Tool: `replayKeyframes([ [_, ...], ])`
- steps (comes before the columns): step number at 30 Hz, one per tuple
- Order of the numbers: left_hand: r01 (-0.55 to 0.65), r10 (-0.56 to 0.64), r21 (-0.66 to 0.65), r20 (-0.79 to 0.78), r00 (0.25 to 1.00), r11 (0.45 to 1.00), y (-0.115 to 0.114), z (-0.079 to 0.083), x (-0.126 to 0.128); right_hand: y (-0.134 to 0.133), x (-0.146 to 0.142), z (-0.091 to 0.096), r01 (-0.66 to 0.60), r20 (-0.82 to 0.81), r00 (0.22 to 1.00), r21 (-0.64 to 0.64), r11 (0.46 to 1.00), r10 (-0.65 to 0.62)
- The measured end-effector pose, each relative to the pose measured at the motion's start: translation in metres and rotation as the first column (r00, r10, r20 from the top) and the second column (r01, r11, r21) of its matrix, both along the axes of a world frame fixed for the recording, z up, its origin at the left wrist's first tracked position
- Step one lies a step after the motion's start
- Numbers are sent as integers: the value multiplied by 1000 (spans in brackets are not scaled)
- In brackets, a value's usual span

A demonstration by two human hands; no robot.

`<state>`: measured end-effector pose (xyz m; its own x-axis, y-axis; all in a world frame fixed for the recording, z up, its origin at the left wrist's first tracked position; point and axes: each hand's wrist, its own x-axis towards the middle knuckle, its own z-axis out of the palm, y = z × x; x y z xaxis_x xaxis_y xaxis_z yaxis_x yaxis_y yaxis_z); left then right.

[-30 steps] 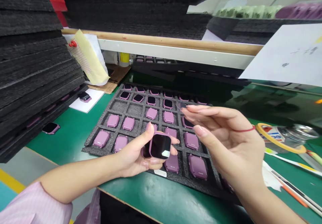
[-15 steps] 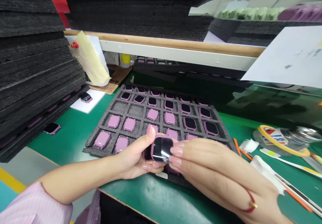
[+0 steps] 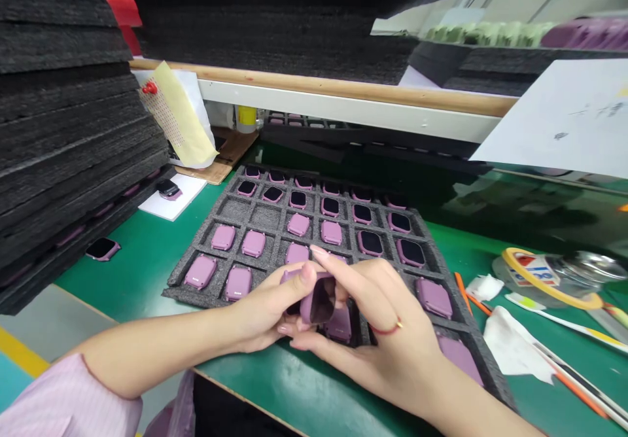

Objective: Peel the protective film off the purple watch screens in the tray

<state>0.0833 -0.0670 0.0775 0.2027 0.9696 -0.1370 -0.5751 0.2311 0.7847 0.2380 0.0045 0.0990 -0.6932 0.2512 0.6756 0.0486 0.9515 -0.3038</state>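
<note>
Above the near edge of a black foam tray (image 3: 267, 216), my left hand (image 3: 265, 303) grips a mauve smartwatch body (image 3: 321, 301) with a dark glass face. Its thumb lies over the upper left edge. A second dark-faced watch seems to sit behind it in the same palm, mostly hidden. My right hand (image 3: 387, 319) curls round the right side of the front watch, its fingertips at the edge. Its index finger reaches over the top and its thumb passes underneath. Mauve watch bodies fill many tray pockets, some dark face up, others back up (image 3: 238, 283).
Tall stacks of foam trays (image 3: 59, 129) stand at the left. One watch (image 3: 103, 248) lies on the green table, another (image 3: 169, 189) on white paper. At right are a glass jar (image 3: 544, 279) with a tape ring, crumpled tissue (image 3: 515, 345) and a toothbrush (image 3: 564, 319). A shelf (image 3: 343, 103) crosses above.
The front watch has turned, so its face now tilts to the right. My right hand has gone from flat fingers on the face to curling round its side, thumb underneath.
</note>
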Motion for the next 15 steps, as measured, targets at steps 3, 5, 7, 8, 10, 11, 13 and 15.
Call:
replayKeyframes([
  [3,-50,50,-24,-8,999,998,0,-3,1,1,-1,0,-23,3,1000,-163,986,23],
  [5,-45,48,-94,25,999,995,0,-3,1,4,0,3,-40,-24,999,-188,981,36],
  [7,-28,36,-149,54,998,988,0,-1,-1,8,1,6,-46,-39,998,-171,984,40],
  [8,-22,31,-160,58,998,987,0,1,-2,9,2,7,-48,-33,999,-161,986,43],
  [10,-24,33,-156,55,998,987,0,4,-3,10,2,9,-55,-18,998,-144,988,53],
  [11,-29,39,-151,59,998,988,0,6,-3,10,2,9,-56,-11,998,-135,989,55],
  [13,-55,68,-150,82,994,987,0,9,-2,11,1,10,-61,4,998,-106,992,62],
  [15,-75,91,-141,110,990,987,0,11,-1,16,-2,12,-59,10,998,-81,995,60],
])
